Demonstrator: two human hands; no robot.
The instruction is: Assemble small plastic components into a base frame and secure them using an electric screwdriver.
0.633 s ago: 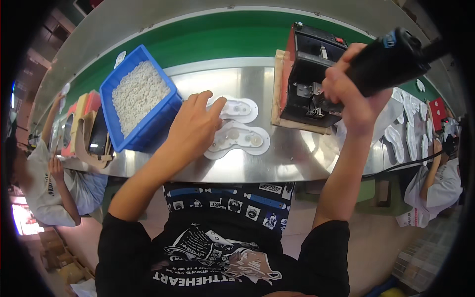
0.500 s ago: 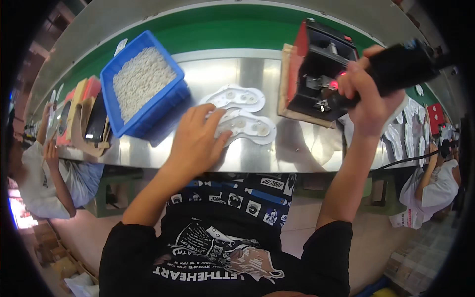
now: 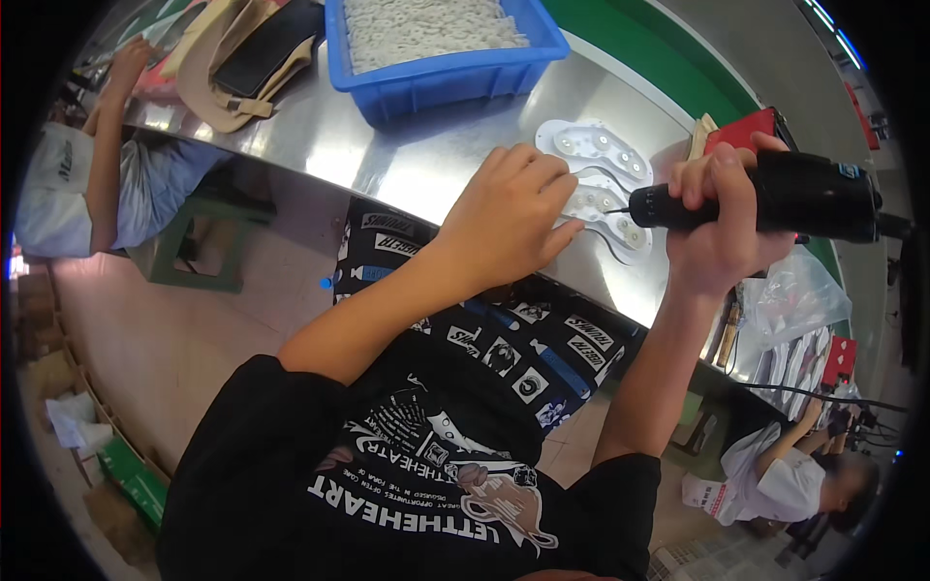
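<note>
My right hand (image 3: 722,208) is wrapped around a black electric screwdriver (image 3: 804,194), held sideways with its thin bit pointing left. The bit tip is over the nearer of two white, curved plastic parts (image 3: 632,235), which have round fittings along them. My left hand (image 3: 513,218) is closed at the left end of that nearer part, fingers curled and thumb along its near side; the fingers partly hide that end. Just beyond it, on the metal table, lies the second white plastic part (image 3: 581,140).
A blue bin (image 3: 446,82) full of small white pieces stands on the metal table (image 3: 320,136). Farther right is a red box (image 3: 746,131), partly behind my right hand. Clear plastic bags (image 3: 794,300) lie at right. Co-workers sit on both sides; a dark cable runs at right.
The view has turned, shifting the bin up and right. My right hand has brought the screwdriver from the red-sided box to the nearer white part. My left hand's fingers are more curled.
</note>
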